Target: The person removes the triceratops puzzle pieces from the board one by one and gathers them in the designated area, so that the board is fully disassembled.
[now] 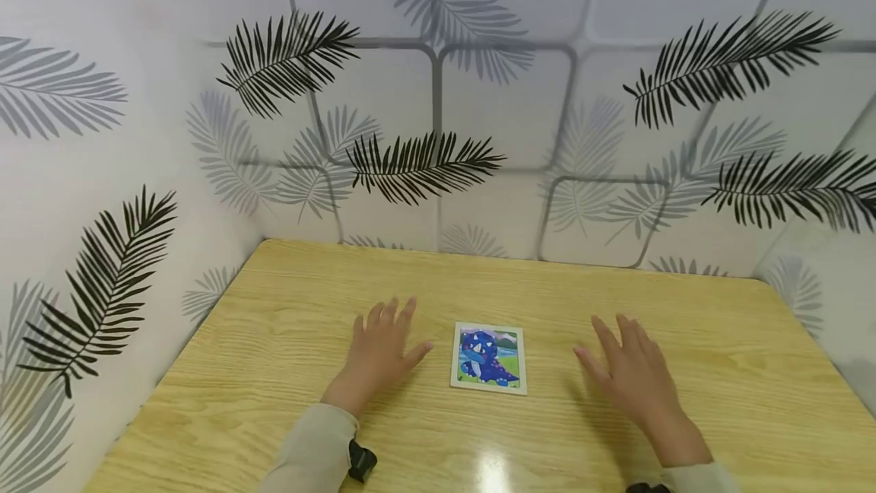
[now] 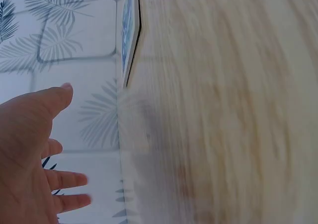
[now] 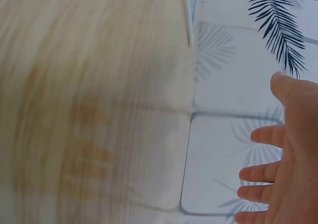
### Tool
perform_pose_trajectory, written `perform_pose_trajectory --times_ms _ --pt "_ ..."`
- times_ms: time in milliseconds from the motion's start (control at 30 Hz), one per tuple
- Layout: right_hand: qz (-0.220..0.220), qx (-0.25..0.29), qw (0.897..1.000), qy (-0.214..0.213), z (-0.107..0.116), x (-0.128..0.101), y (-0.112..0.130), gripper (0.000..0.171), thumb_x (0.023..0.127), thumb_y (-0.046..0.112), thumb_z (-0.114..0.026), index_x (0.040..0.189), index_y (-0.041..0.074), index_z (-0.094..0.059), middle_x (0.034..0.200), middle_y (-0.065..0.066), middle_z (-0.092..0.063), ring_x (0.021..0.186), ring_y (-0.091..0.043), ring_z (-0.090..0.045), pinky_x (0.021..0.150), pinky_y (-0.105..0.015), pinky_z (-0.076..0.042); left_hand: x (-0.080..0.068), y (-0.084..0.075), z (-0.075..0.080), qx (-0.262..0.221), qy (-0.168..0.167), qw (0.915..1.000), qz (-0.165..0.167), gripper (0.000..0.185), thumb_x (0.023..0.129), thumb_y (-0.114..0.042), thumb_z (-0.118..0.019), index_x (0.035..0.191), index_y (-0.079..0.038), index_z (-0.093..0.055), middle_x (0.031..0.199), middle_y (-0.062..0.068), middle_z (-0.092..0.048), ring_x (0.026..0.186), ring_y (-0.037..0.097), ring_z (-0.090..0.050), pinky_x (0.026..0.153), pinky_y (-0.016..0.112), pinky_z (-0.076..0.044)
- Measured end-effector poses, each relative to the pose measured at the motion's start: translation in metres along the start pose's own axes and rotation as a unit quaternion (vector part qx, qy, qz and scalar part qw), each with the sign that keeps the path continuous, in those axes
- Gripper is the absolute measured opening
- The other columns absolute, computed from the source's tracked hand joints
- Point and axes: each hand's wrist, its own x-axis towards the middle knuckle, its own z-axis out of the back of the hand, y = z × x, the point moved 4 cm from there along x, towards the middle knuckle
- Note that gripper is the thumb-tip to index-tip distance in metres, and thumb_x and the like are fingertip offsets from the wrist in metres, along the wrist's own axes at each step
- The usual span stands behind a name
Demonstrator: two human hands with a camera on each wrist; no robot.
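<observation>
Blue dino pic [image 1: 489, 358], flat btwn L grip [image 1: 378, 356], R grip [image 1: 636, 380]

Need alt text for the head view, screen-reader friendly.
A blue dinosaur picture card lies face up on a wooden table, between a person's left hand and right hand, neither touching it. Behind the table stands a pale leaf-patterned wall.
</observation>
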Motion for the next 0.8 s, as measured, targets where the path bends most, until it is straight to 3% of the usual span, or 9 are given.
perform_pose_trajectory --times_ms 133,267,367,533,633,800 --pt "0.003 0.055 0.998 -0.037 0.005 0.006 0.009 0.060 0.091 0.046 -0.045 0.128 -0.003 -0.045 0.122 -0.027 -0.045 0.110 -0.044 -0.041 0.084 -0.057 -0.035 0.004 -0.010 -0.006 -0.107 0.046 0.9931 -0.007 0.075 0.084 -0.051 -0.054 0.143 -0.013 -0.025 0.132 0.017 -0.042 0.121 0.035 -0.038 0.095 0.051 -0.032" --pt "-0.009 0.120 0.992 -0.039 0.007 0.011 0.018 0.053 0.090 0.042 -0.050 0.121 -0.001 -0.052 0.108 -0.019 -0.055 0.095 -0.035 -0.053 0.074 -0.048 -0.044 0.011 -0.018 -0.014 -0.211 0.095 0.9729 -0.005 0.075 0.083 -0.046 -0.059 0.142 -0.011 -0.027 0.126 0.014 -0.045 0.114 0.028 -0.046 0.094 0.044 -0.036" --pt "-0.013 0.174 0.984 -0.044 0.005 0.015 0.024 0.044 0.089 0.037 -0.054 0.116 0.001 -0.056 0.097 -0.012 -0.059 0.081 -0.026 -0.057 0.066 -0.039 -0.046 0.017 -0.024 -0.020 -0.265 0.116 0.9571 -0.011 0.075 0.082 -0.041 -0.063 0.140 -0.006 -0.031 0.107 0.011 -0.051 0.090 0.021 -0.052 0.083 0.038 -0.042" --pt "-0.034 0.274 0.960 -0.043 -0.001 0.022 0.035 0.031 0.088 0.027 -0.058 0.108 0.003 -0.060 0.085 -0.006 -0.062 0.072 -0.016 -0.058 0.062 -0.028 -0.046 0.025 -0.031 -0.031 -0.306 0.131 0.9428 -0.013 0.072 0.079 -0.033 -0.068 0.136 -0.002 -0.036 0.081 0.003 -0.049 0.065 0.013 -0.043 0.067 0.030 -0.040" --pt "-0.050 0.336 0.940 -0.017 -0.007 0.027 0.042 0.029 0.088 0.026 -0.059 0.107 0.003 -0.061 0.085 -0.008 -0.063 0.071 -0.018 -0.059 0.062 -0.025 -0.046 0.028 -0.033 -0.037 -0.309 0.135 0.9414 -0.004 0.070 0.078 -0.029 -0.070 0.135 -0.003 -0.039 0.073 0.001 -0.048 0.059 0.012 -0.041 0.062 0.028 -0.039" --pt "-0.068 0.394 0.916 0.025 -0.020 0.036 0.054 0.030 0.087 0.024 -0.060 0.108 0.001 -0.060 0.087 -0.010 -0.060 0.074 -0.022 -0.060 0.066 -0.029 -0.049 0.031 -0.035 -0.044 -0.283 0.138 0.9492 0.008 0.068 0.077 -0.027 -0.071 0.135 -0.006 -0.040 0.066 -0.001 -0.046 0.058 0.011 -0.040 0.068 0.030 -0.036"
